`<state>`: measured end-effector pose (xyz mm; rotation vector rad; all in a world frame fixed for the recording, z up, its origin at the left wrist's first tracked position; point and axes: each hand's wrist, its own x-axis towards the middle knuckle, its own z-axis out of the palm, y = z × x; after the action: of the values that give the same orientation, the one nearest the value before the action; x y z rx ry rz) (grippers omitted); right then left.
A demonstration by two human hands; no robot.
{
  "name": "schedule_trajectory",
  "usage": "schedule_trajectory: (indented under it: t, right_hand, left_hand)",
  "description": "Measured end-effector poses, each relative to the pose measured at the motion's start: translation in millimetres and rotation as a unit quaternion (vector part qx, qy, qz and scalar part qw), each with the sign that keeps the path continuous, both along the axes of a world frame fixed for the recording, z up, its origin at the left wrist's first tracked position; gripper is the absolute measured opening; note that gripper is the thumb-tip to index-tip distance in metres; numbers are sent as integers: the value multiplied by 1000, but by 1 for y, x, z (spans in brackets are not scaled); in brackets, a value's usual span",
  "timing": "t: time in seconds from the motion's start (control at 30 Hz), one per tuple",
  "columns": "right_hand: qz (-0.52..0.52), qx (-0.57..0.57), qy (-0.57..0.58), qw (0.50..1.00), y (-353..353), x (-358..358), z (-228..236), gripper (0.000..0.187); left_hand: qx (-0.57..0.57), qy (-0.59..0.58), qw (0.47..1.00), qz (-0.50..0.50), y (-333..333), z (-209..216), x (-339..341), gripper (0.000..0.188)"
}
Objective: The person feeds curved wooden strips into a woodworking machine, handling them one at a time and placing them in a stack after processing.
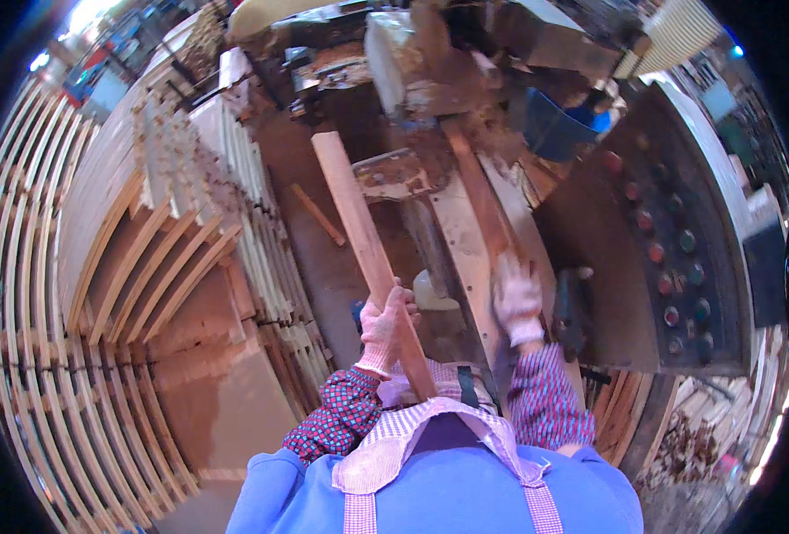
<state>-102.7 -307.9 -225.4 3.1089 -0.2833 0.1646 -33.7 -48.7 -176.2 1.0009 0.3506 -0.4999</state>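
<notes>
My left hand [387, 327], in a pale pink glove, is closed around a long flat wooden strip [355, 209]. The strip slants from my chest up toward the far left. On the right, my gloved right hand [519, 303] is somewhat blurred, its fingers stretched forward at the near end of a darker wooden strip [481, 191]. That strip lies lengthwise on a narrow machine bed [462, 233], its far end running into the machine. My palm's contact with it is hard to make out.
Stacked wooden strips [270, 258] and a rack of curved slats [158, 267] stand left. To the right is a dark control panel [670, 240] with red and green buttons. A blue bucket [554, 129] sits beyond it. A loose stick [318, 214] lies on the brown surface.
</notes>
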Motion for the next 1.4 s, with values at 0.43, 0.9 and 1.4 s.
schedule_trajectory:
  t: [0.43,0.9,1.4]
  right_hand:
    - [147,639,28,754,89,30,101,65]
    - [-24,14,-36,999,29,-157,10,54]
    - [-39,381,-157,910,15,149,49,42]
  left_hand:
    - [62,-66,992,88,-26,17,22,39]
    - [351,-117,787,494,311,192,260,64]
    - [31,-276,872,403,233,137,146,43]
